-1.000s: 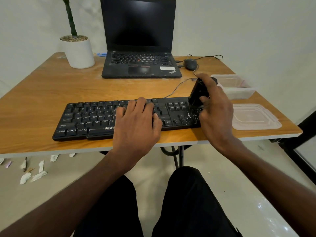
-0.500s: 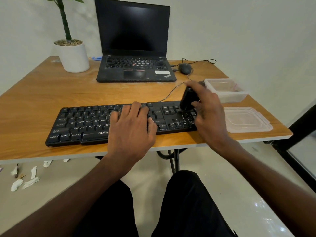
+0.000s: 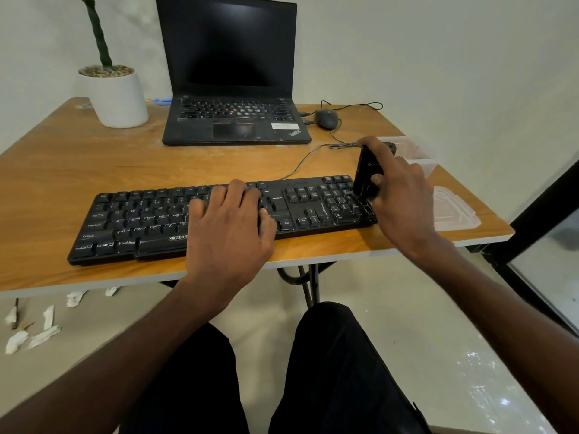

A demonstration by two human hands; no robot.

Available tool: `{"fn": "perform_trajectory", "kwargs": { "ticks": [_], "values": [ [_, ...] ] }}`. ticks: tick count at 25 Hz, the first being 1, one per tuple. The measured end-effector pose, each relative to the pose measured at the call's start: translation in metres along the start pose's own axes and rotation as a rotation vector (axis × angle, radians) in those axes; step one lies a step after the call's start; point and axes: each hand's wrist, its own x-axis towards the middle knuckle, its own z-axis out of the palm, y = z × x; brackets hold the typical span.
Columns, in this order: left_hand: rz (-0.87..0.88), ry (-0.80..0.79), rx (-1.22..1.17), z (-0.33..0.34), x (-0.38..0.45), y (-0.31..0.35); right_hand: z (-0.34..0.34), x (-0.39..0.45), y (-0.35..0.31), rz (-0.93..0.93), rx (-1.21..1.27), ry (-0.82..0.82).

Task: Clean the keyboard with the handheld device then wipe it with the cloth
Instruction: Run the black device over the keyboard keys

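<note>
Presently, the left hand (image 3: 230, 227) rests flat, fingers extended, on the black keyboard (image 3: 150, 220) while the right hand (image 3: 399, 195) grips the handheld device (image 3: 367, 173) upright on the numeric keys.

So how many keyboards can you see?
2. The black keyboard lies near the table's front edge under both hands; the other is built into the laptop behind it.

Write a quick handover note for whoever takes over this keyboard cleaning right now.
Left hand: flat on the middle of the keyboard, fingers straight, steadying it.
Right hand: grips the handheld device, held upright with its lower end on the number pad at the keyboard's right end.
Done: device cleaning is underway at the right end; how much is covered cannot be told.
Left: finish the device pass, then wipe with the cloth, which is not in view.
</note>
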Motion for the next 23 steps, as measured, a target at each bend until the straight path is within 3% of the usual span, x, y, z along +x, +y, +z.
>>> {"fn": "perform_trajectory", "kwargs": {
  "ticks": [2,6,8,10,14,19,23],
  "values": [
    [-0.004,-0.002,0.012,0.000,0.001,0.000,-0.015,0.007,0.005,-0.010,-0.033,-0.065],
    [0.008,0.002,0.022,0.001,-0.001,0.000,-0.018,-0.003,-0.003,-0.040,0.049,0.019],
    [0.013,0.005,0.021,0.000,-0.001,0.000,-0.014,-0.005,-0.001,-0.067,0.144,-0.046],
    [0.015,0.002,0.024,-0.001,0.000,0.001,-0.019,0.002,0.007,-0.048,0.083,-0.081],
    [0.020,0.006,0.022,-0.001,0.000,0.000,-0.020,-0.001,-0.002,-0.009,0.104,0.012],
    [0.022,0.000,0.020,-0.001,0.001,0.000,-0.024,0.007,-0.004,-0.053,-0.011,-0.119],
    [0.021,0.002,0.033,-0.002,0.000,0.001,-0.028,-0.002,-0.013,-0.004,-0.032,0.020]
  ]
}}
